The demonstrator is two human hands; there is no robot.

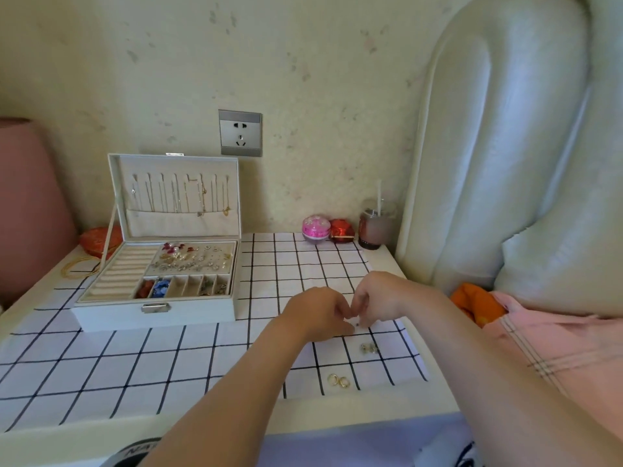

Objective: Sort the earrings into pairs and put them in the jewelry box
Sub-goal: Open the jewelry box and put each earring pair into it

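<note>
I log left hand [318,315] and right hand [379,299], fingers curled, tips pinching one earring [355,322] on the cloth [202,352]. Silver pair [369,348] and gold hoops [338,380] lie near; jewelry box [188,313] open, well left.

The left hand [317,313] and right hand [379,298] meet fingertip to fingertip, pinching a tiny earring [355,323]. Just nearer than the grip lie silver earrings [369,348], then gold hoops [338,380]. The open jewelry box [155,320] stands well left of it.

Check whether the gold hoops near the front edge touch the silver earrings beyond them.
Apart. Head view shows bare checked cloth between the gold hoops and silver earrings.
</note>
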